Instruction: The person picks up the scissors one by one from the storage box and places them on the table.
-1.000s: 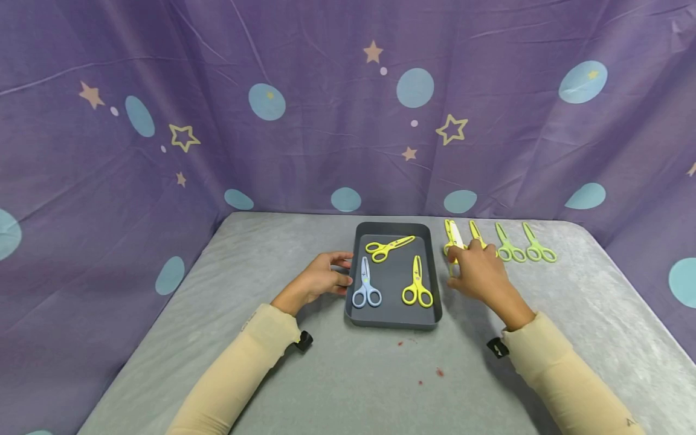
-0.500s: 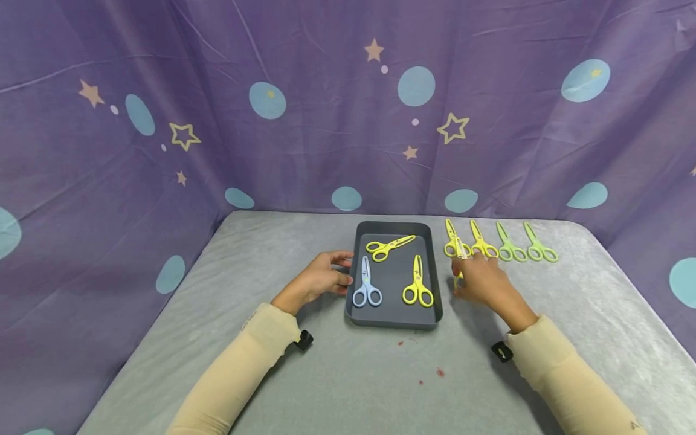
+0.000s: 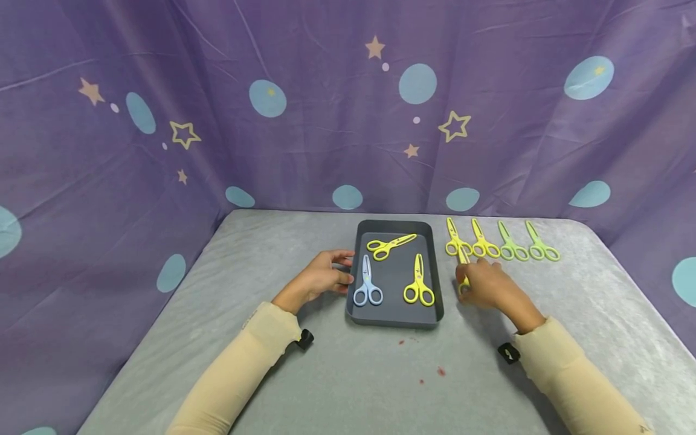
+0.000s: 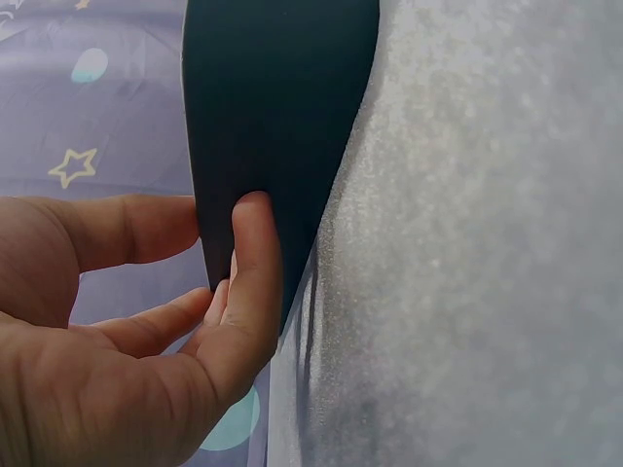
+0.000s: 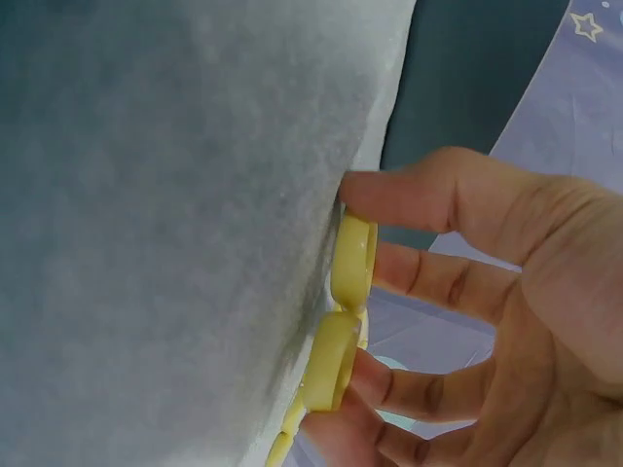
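The left hand (image 3: 317, 278) rests its loosely spread fingers and thumb against the near outer wall of a dark grey tray (image 3: 393, 322), which lies on the grey tabletop (image 3: 326, 386) between the two hands. In the tray are three pairs: blue scissors (image 3: 368, 281) close to the left hand, yellow scissors (image 3: 418, 281) on the side toward the right hand, and slanted yellow scissors (image 3: 389, 247) farther off. The right hand (image 3: 492, 287), just outside the tray, holds yellow-handled scissors (image 3: 463, 260) by the finger loops, between thumb and fingers, blades pointing away. Beyond that hand runs a row: a first yellow pair (image 3: 454, 235), a second yellow pair (image 3: 480, 237), then two green pairs (image 3: 506, 238). Whether the held blades touch the row, I cannot tell.
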Tool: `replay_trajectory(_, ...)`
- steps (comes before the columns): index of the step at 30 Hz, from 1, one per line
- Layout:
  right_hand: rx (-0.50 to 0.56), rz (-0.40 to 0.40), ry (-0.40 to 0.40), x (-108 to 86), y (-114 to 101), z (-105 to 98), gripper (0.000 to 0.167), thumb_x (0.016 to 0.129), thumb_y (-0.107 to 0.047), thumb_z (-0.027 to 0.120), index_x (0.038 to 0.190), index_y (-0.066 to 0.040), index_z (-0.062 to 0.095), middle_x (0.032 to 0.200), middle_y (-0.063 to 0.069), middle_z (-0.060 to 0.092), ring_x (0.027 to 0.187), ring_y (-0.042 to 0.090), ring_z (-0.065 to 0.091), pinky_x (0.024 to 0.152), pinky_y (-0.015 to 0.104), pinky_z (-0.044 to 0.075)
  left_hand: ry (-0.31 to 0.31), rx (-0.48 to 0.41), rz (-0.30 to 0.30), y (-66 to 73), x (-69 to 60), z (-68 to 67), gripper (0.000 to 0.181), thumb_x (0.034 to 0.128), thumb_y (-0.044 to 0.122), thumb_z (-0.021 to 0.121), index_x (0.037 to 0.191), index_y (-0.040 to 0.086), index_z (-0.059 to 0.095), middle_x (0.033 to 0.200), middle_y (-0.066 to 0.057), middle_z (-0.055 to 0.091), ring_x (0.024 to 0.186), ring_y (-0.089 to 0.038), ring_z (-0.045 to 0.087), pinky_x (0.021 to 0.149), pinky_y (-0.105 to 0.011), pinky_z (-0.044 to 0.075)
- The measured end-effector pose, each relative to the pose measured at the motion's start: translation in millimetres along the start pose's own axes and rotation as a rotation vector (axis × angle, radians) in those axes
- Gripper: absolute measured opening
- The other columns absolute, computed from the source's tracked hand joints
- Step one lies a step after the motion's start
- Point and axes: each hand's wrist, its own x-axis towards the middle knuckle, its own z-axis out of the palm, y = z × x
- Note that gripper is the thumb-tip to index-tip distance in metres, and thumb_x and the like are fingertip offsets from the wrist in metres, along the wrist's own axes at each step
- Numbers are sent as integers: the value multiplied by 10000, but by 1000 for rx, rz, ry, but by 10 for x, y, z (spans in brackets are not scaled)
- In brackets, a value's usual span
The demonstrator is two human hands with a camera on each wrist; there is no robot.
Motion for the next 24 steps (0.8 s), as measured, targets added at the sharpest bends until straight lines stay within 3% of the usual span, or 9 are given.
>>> replay_trajectory(16,56,-52,-85,-1,80,-19,257,734,-170,827,955,-117,706,897,84,623,836,312,575,688,476,481,-1,4,2,-7,9,-2,722,878,-171,663,1535,26,439,1387,-217,488,860,-223,641,707,-352,632)
replay_trajectory(24,69,-57,-119,19,103,-39,328,739,-196,872,1001,-105,697,941,80,622,905,300,575,737,476,497,-3,4,4,-3,-1,-6,711,885,-169,659,1533,28,443,1393,-224,481,873,-225,636,717,-357,632)
